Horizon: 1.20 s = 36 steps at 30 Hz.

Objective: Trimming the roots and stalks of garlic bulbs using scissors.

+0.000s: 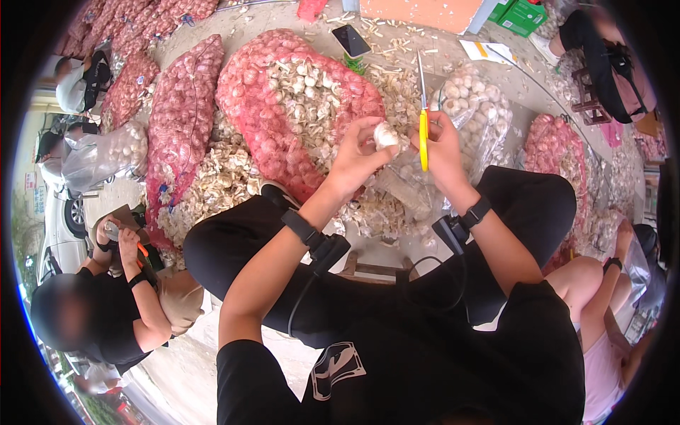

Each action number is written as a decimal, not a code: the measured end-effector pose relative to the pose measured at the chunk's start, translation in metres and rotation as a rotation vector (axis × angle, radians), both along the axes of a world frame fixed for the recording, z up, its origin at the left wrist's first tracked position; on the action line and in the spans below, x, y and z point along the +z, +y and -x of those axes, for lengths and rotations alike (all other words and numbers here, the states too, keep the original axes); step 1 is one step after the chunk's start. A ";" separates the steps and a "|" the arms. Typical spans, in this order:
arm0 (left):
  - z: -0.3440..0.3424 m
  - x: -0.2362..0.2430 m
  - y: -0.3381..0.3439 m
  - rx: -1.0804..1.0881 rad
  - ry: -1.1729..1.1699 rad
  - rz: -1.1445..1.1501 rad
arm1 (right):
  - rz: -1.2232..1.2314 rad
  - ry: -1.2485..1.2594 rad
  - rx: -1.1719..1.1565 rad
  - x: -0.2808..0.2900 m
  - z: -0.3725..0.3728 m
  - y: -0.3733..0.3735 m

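Note:
Between the thumb and fingers of my left hand [355, 157] is a white garlic bulb [386, 137]. My right hand [440, 150] grips yellow-handled scissors [423, 134] just right of the bulb, apart from it. The long metal blades point away from me, and they look closed. Beyond my hands lies a large red mesh sack [248, 78], its opening showing many garlic bulbs [303, 86] with stems. Right of the scissors, a clear plastic bag [482, 106] holds trimmed white bulbs. Garlic skins and stem cuttings [397, 205] are heaped below my hands.
A phone [351, 41] rests beyond the sack. More red mesh sacks [185, 92] stand at left, another [556, 152] at right. Co-workers sit nearby; one at left [106, 297] holds an orange-handled tool. A wooden stool [375, 269] shows between my legs.

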State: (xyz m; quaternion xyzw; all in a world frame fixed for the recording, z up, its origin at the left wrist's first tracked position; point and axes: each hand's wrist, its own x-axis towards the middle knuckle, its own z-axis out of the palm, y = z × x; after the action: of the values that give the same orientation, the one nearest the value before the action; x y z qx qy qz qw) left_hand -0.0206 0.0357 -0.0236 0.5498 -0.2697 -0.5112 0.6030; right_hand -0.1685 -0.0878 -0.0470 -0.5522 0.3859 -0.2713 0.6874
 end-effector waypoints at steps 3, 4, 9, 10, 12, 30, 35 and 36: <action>-0.003 -0.004 0.002 0.010 0.021 0.060 | -0.097 -0.086 -0.035 0.006 0.000 -0.003; -0.005 -0.006 0.002 0.010 0.020 0.060 | -0.088 -0.049 -0.013 0.012 0.000 -0.005; -0.006 -0.010 0.000 0.056 -0.017 0.020 | 0.039 0.028 0.080 0.021 -0.002 -0.002; -0.005 -0.011 -0.001 0.055 -0.018 0.020 | 0.060 0.033 0.126 0.018 -0.001 -0.001; -0.004 -0.015 -0.003 0.051 -0.083 0.046 | 0.081 0.037 0.170 0.016 0.000 0.004; -0.006 -0.020 -0.006 -0.026 -0.242 0.111 | 0.223 0.138 0.079 0.020 0.001 -0.011; -0.001 -0.017 -0.004 -0.002 -0.574 0.146 | 0.140 0.037 0.161 0.023 -0.002 0.001; 0.001 -0.014 -0.004 -0.009 -0.655 0.148 | 0.200 0.100 0.195 0.022 -0.001 0.001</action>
State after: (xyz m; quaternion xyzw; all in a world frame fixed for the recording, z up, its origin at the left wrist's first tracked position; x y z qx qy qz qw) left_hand -0.0214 0.0316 -0.0381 0.6384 -0.4881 -0.2890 0.5203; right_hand -0.1678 -0.0872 -0.0248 -0.6657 0.3353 -0.2126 0.6318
